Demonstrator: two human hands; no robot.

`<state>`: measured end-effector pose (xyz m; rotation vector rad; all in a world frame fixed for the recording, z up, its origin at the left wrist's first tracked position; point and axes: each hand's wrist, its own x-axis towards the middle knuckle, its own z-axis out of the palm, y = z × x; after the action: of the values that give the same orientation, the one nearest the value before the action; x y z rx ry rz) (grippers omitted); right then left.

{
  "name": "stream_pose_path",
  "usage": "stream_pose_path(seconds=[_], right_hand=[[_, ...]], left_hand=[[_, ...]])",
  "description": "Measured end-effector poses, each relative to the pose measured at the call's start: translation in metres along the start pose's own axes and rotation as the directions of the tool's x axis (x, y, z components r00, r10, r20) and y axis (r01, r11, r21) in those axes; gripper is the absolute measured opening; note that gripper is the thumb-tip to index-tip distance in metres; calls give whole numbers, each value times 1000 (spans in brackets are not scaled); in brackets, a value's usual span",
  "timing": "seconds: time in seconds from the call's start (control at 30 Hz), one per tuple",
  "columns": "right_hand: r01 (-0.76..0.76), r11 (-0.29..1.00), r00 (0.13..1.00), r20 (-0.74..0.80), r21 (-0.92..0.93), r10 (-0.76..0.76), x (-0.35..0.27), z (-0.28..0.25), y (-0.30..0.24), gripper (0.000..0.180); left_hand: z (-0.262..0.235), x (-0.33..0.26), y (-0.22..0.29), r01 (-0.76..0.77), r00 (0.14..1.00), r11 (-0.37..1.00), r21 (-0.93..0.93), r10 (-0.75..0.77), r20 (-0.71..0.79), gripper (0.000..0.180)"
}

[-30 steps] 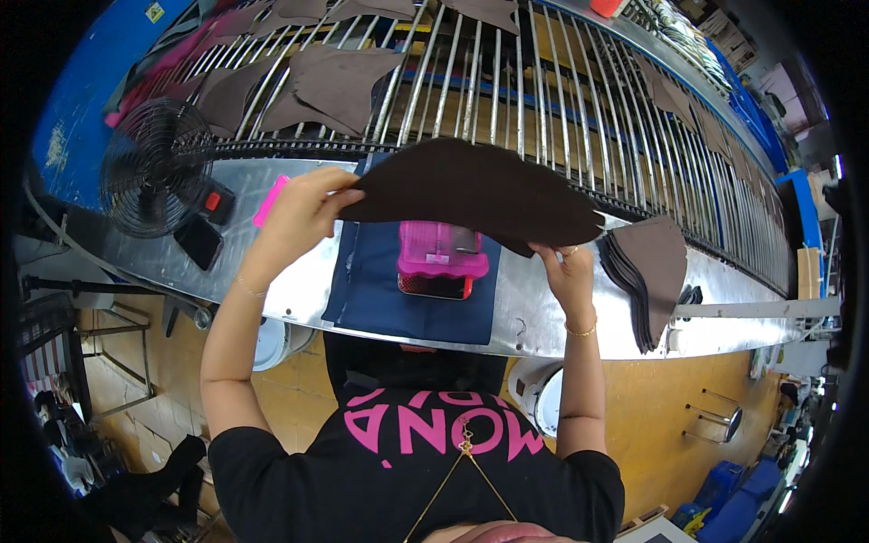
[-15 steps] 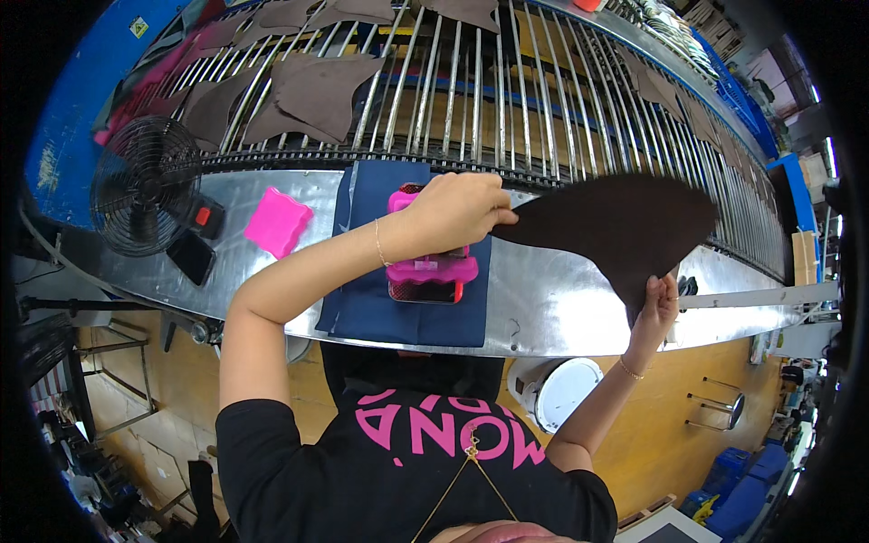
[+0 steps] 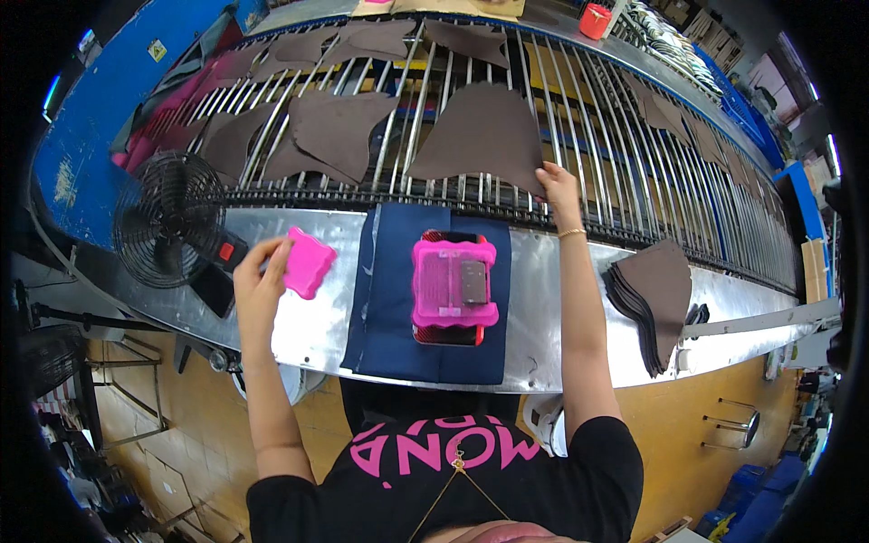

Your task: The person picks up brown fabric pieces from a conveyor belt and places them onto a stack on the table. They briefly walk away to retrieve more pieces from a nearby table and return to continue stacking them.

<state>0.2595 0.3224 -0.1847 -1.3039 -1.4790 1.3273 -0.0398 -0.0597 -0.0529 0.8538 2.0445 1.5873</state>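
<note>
A dark brown cut piece (image 3: 489,136), like fabric or leather, lies spread over the metal bars. My right hand (image 3: 558,187) pinches its near right corner. On the metal table, my left hand (image 3: 260,285) has its fingers closed at the left edge of a flat pink wavy-edged piece (image 3: 312,264), covering that side of it. Between my arms, a pink wavy-edged case (image 3: 457,315) rests on a red and black base, on dark blue cloth (image 3: 385,317). A dark grey block (image 3: 473,282) sits in the case's right part. Several brown pieces are stacked (image 3: 665,281) on the right.
The rack of metal bars (image 3: 516,68) runs along the table's far side, with more brown pieces (image 3: 330,127) on it. A black fan (image 3: 172,217) stands at the left of the metal table (image 3: 534,335). A grey bar (image 3: 760,317) juts in from the right.
The brown piece has gone from the air between both hands onto the bars. My left hand has let go of it and moved left to the flat pink piece. The view has shifted.
</note>
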Motion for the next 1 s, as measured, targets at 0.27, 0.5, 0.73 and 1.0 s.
stream_pose_path(seconds=[0.27,0.5,0.73,1.0], right_hand=[[158,832,972,-67,-532,-227,39,38,21,43],[143,671,754,-359,-727,-549,-78,-94,3,30],[-753,378,465,-842,-539,-274,-230,-270,65,51],[-756,340,492,-828,-560,-269,-236,-272,74,48]], left_hand=[[-34,-21,-53,141,987,984,-109,-148,-54,18],[-15,-9,-59,115,993,985,-132,-112,29,18],[36,0,-37,4,970,991,-135,29,243,21],[66,-17,-10,-78,946,995,-64,94,309,21]])
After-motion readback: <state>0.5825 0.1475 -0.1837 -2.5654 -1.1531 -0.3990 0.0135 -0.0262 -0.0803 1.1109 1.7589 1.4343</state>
